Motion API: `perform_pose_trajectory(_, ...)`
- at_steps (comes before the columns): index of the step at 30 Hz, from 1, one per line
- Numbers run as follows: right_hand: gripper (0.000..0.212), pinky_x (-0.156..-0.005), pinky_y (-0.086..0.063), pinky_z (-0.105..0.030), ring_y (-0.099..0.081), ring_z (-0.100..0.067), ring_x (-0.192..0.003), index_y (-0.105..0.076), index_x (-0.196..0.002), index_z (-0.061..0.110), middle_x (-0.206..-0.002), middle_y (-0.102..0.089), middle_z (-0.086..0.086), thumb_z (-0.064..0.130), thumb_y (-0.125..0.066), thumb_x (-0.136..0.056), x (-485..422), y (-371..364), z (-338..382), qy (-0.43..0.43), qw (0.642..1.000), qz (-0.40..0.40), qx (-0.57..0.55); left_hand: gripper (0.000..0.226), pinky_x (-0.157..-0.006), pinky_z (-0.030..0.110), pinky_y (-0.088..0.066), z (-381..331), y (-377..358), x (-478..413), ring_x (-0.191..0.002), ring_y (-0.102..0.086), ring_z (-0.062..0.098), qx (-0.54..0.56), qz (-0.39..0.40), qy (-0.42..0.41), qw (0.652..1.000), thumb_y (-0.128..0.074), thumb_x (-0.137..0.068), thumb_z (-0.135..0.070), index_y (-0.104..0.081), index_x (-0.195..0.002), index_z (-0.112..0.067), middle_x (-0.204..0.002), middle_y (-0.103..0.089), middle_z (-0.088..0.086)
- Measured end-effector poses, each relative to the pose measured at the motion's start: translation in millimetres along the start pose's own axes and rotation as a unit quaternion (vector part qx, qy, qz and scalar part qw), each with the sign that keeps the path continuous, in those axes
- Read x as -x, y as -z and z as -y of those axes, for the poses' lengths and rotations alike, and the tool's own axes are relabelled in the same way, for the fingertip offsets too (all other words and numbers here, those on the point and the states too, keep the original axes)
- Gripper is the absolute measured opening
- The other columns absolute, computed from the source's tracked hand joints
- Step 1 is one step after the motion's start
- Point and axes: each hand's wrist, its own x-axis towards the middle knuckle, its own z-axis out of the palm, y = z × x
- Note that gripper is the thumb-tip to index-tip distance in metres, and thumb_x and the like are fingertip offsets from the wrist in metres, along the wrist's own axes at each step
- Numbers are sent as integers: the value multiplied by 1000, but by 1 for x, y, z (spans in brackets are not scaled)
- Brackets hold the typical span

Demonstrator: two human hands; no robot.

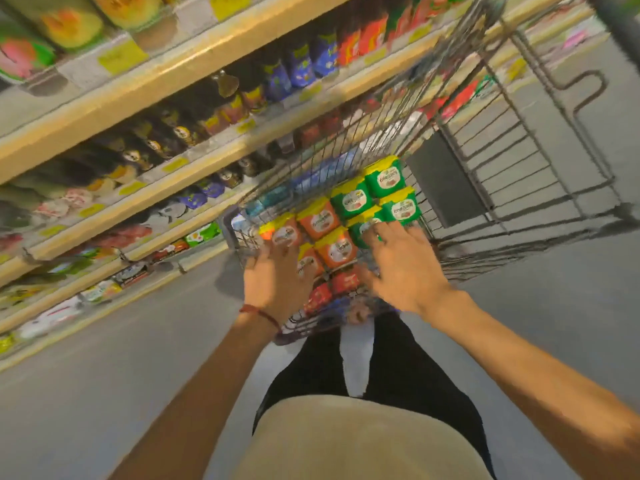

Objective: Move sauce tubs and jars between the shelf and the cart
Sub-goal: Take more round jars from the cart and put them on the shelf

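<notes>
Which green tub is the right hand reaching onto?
The green tub nearest the person, beside the orange tubs: the right hand's fingers cover its lid; the others lie uncovered.

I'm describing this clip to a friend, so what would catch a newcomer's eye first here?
The bright green tubs and orange tubs packed in the wire cart at centre stand out first. The left hand and right hand reach over the nearest tubs. Stocked shelves run along the left, blurred.
</notes>
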Motion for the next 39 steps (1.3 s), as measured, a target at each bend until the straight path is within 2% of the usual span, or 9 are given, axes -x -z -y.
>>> perform_pose_trajectory(2,46,-84,-48,-43,-59,-34,-106,-67,-121,15,-119,-65,-10,48,-56,-90,-16,-5,-13,23,999,0,-31,43,-86,47,-51,-5,-15,4,-111,-60,34,8,7,46,999,-49,-91,-48,-66,-117,-17,-118,-67,8)
perform_pose_trajectory(6,61,-100,-44,-45,-56,-33,-123,-65,-128,12,-131,-64,-11,53,-42,-88,-47,-22,-30,104,991,87,-23,38,-75,42,-56,-16,-52,16,-89,-70,31,-35,-15,108,993,-58,-93,-48,-73,-108,-16,-101,-75,9)
perform_pose_trajectory(13,59,-117,-34,-48,-39,-29,-142,-49,-147,16,-149,-50,-8,50,-50,-99,-91,-74,-35,164,974,154,19,56,-95,45,-48,-24,-87,4,-121,-56,31,100,129,239,957,-46,-98,-61,-52,-134,-18,-134,-58,9)
perform_pose_trajectory(19,61,-106,-44,-45,-49,-30,-132,-49,-144,20,-144,-55,-7,57,-46,-96,-111,-129,-33,118,972,202,39,42,-84,34,-49,-6,-130,-25,-93,-60,22,264,228,269,898,-60,-92,-61,-52,-101,-21,-96,-58,4)
perform_pose_trajectory(23,59,-106,-44,-46,-49,-33,-132,-53,-140,14,-143,-55,-11,53,-49,-97,-120,-157,-32,81,968,234,49,68,-102,45,-52,4,-172,-45,-117,-63,30,386,259,310,829,-77,-74,-59,-62,-126,-19,-123,-64,7)
perform_pose_trajectory(27,54,-106,-43,-46,-52,-34,-128,-58,-132,13,-134,-61,-12,53,-51,-95,-125,-180,-36,54,967,242,55,148,-114,43,-43,12,-228,-61,-135,-52,29,439,261,415,753,-89,-39,-74,-25,-153,-4,-149,-50,13)
perform_pose_trajectory(29,54,-104,-43,-46,-53,-34,-126,-59,-130,14,-130,-62,-12,54,-51,-94,-127,-190,-38,39,967,243,59,163,-112,47,-45,18,-270,-62,-134,-53,31,457,235,445,734,-89,-25,-75,-19,-153,-2,-146,-53,13)
perform_pose_trajectory(33,61,-106,-43,-46,-50,-35,-132,-55,-134,11,-137,-59,-15,58,-47,-95,-129,-202,-40,-4,958,278,68,149,-102,47,-54,15,-259,-60,-122,-63,28,443,188,460,746,-79,-22,-77,-33,-144,-5,-133,-64,9)
perform_pose_trajectory(39,80,-109,-45,-51,-47,-40,-139,-49,-142,10,-146,-53,-21,71,-49,-91,-142,-209,-33,-95,932,348,-32,78,-78,24,-54,19,-230,-52,-90,-64,10,432,183,402,786,-96,-57,-43,-55,-116,-12,-102,-66,-4)
